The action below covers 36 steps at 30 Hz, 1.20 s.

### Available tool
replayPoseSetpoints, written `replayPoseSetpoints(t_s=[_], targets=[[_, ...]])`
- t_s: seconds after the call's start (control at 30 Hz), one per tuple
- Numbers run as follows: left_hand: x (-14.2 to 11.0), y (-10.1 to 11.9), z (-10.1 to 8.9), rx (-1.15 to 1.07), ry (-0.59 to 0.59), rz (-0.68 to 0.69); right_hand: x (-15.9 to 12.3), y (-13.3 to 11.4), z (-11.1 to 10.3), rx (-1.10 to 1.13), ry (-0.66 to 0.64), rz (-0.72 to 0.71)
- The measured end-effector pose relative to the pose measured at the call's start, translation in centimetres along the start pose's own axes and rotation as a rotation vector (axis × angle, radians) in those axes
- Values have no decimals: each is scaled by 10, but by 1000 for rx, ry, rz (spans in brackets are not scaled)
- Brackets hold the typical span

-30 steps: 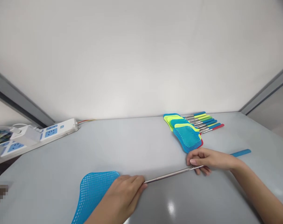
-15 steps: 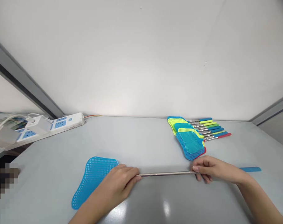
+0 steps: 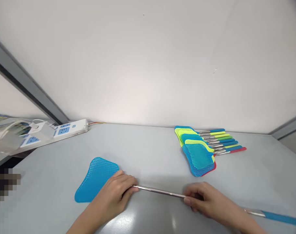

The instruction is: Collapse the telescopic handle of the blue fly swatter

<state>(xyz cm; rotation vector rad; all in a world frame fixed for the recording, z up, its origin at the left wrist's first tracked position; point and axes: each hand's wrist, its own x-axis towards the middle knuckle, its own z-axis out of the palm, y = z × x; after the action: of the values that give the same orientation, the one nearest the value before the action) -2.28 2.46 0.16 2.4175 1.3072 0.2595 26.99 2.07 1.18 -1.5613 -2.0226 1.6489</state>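
Observation:
A blue plastic fly swatter lies across the front of the table, its mesh head [image 3: 96, 180] at the left, its steel shaft [image 3: 160, 191] running right, and its blue handle [image 3: 282, 217] at the lower right edge of the view. My left hand [image 3: 111, 198] is closed around the shaft just beside the mesh head. Farther along, my right hand [image 3: 201, 200] grips the same shaft. The part of the shaft inside each hand is hidden. The two hands are apart, with bare steel between them.
Several more swatters [image 3: 198, 159] lie in an overlapping pile on the grey table [image 3: 143, 146], with their coloured handles [image 3: 223, 141] fanned out to the right. A white power strip [image 3: 70, 128] with a plugged-in adapter [image 3: 42, 130] and cable sits at the back left.
The swatter's handle end has swung down toward me with my right hand, tilting the shaft the other way. The mesh head has shifted slightly up and turned. The view has also moved slightly.

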Motion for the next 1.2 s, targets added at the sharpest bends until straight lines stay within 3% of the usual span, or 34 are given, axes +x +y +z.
replayPoseSetpoints(t_s=[0.2,0.53,0.73,0.97,1.2], targets=[[-4,1,0,10,54,12,5,1,8,103,-81,60],[-11,4,2,123,129,68,5,3,13,82,-46,53],[-6,9,4,216,90,120,2,10,13,31,-8,44],[3,16,-11,271,-85,131,-1,7,11,46,-7,29],[3,23,-9,307,-110,173,-2,7,7,61,-34,21]])
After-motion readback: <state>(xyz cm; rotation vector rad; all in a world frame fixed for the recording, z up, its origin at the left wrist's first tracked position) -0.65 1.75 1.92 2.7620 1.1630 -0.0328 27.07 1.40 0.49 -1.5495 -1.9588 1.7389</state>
